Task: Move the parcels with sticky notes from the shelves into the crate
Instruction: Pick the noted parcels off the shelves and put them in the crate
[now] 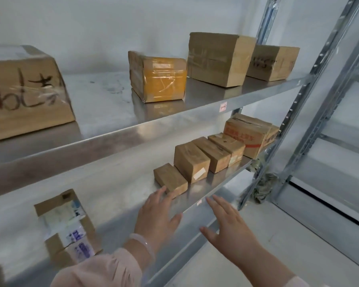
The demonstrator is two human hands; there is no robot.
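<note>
Hands empty, fingers spread; left hand (158,214) by the small box (170,180) on the lower shelf (116,195), right hand (230,222) off its edge; taller box (192,160) next door has the pale note (198,174), so grabbing the wrong one's the risk

You face two shelves: an upper shelf (102,96) and a lower shelf (122,183). The upper one carries four boxes: a big box (25,94), a yellow-taped box (160,77), a tall box (218,59) and a far box (272,63). The lower one carries six clear ones: a labelled box (64,226), a flat box (170,179), a white-sticker box (191,162), a plain box (211,154), a second plain box (228,145) and a red-printed box (245,137). A possible seventh, the hidden box (273,133), peeks out behind. You see two pink tags, an upper tag (223,106) and a lower tag (199,202). You show two hands, a left hand (158,216) and a right hand (228,222), and one bracelet (142,244).
</note>
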